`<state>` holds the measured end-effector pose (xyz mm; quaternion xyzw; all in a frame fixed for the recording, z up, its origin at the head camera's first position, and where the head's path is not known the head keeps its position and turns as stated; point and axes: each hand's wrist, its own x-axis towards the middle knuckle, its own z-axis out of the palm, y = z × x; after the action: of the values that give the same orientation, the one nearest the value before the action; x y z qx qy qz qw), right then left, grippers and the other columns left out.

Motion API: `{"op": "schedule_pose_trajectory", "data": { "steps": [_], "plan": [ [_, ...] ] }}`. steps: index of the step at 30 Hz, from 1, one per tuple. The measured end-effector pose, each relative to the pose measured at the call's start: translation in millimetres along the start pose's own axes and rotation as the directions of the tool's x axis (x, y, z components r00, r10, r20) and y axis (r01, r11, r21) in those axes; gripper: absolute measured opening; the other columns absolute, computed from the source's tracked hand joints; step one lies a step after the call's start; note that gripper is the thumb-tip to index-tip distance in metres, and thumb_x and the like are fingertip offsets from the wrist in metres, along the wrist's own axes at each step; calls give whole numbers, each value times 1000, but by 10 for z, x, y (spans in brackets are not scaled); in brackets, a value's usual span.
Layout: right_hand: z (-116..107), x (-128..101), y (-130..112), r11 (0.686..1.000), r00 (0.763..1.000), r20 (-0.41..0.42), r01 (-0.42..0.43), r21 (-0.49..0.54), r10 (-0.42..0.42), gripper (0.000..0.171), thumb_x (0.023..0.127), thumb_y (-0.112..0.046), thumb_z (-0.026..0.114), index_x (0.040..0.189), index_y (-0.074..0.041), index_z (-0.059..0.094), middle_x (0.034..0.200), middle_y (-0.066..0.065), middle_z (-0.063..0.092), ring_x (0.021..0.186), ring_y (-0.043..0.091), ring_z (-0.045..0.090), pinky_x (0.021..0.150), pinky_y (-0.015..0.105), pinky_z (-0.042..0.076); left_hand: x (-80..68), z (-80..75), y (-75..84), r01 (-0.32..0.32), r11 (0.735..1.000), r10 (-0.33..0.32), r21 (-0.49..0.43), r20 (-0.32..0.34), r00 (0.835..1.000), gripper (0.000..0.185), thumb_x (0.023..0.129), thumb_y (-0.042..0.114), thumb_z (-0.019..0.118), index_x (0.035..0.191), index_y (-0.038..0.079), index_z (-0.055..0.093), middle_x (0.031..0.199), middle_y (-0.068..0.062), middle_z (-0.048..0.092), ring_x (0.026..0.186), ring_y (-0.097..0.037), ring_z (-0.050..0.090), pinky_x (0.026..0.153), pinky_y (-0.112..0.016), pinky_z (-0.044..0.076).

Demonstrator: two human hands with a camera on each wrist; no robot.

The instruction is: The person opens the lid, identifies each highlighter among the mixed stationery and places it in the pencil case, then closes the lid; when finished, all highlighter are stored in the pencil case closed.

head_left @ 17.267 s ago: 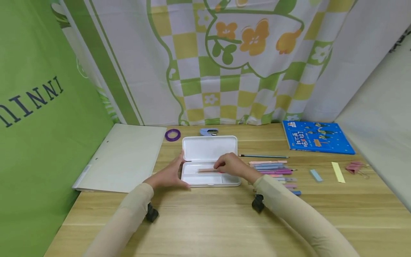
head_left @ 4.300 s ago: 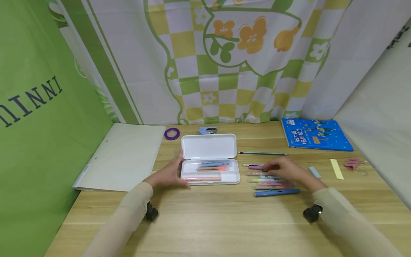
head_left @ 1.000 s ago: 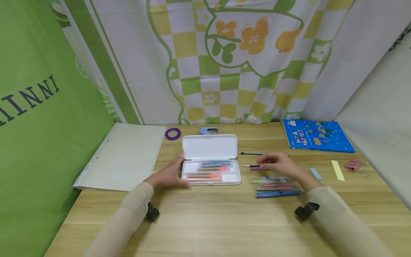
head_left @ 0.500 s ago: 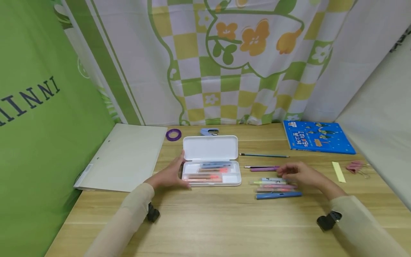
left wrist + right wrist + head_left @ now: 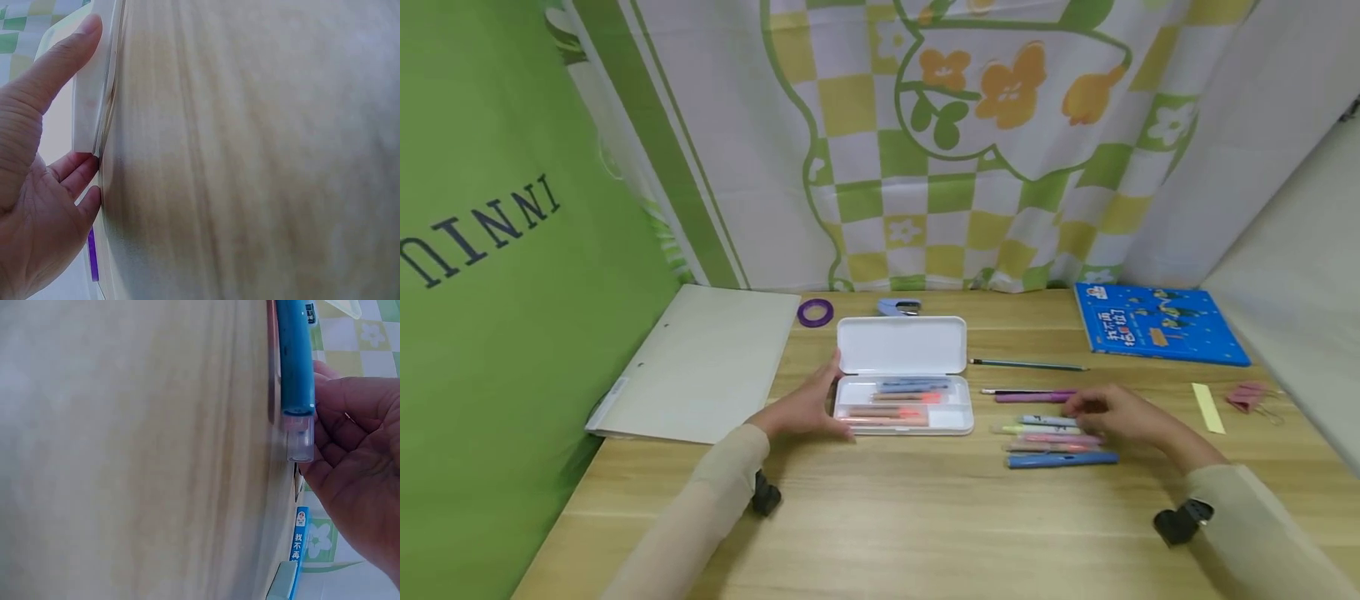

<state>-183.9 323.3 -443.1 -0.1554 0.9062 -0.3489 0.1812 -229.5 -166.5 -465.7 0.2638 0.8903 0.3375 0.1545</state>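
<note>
A white pencil case lies open on the wooden table with several pens in its tray and its lid laid back. My left hand rests against the case's left end. In the left wrist view its thumb lies straight along the case's edge. My right hand hovers, fingers relaxed, over the right ends of loose pens, its fingertips beside a purple pen. A blue pen lies nearest me, and the right wrist view shows this blue pen just beside my palm.
A pencil lies behind the loose pens. A pale folder sits left, with a purple tape ring and blue stapler behind the case. At right lie a blue book, yellow strip and pink clips.
My right hand has moved from the purple pen's left end rightward to the pens' right ends. The purple pen lies on the table. My left hand has stayed at the case.
</note>
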Motion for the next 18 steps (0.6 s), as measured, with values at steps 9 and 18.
{"op": "schedule_pose_trajectory", "data": {
  "steps": [9,18],
  "plan": [
    [-72,-6,-131,997,993,-83,82,5,-82,16,91,-6,59,105,-3,69,103,10,65,86,13,56,72,25,50,32,7,6,27,999,-27,21,8,1000,141,60,45,87,149,4,-14,145,-16,32,138,-27,24,114,-40,17],
    [164,405,-672,986,986,-76,155,68,-150,19,91,-10,61,107,0,67,99,8,67,87,10,59,74,23,50,39,10,-63,13,999,-12,32,-15,1000,140,59,43,88,149,1,-11,143,-17,36,136,-28,27,114,-41,17]
  ]
}}
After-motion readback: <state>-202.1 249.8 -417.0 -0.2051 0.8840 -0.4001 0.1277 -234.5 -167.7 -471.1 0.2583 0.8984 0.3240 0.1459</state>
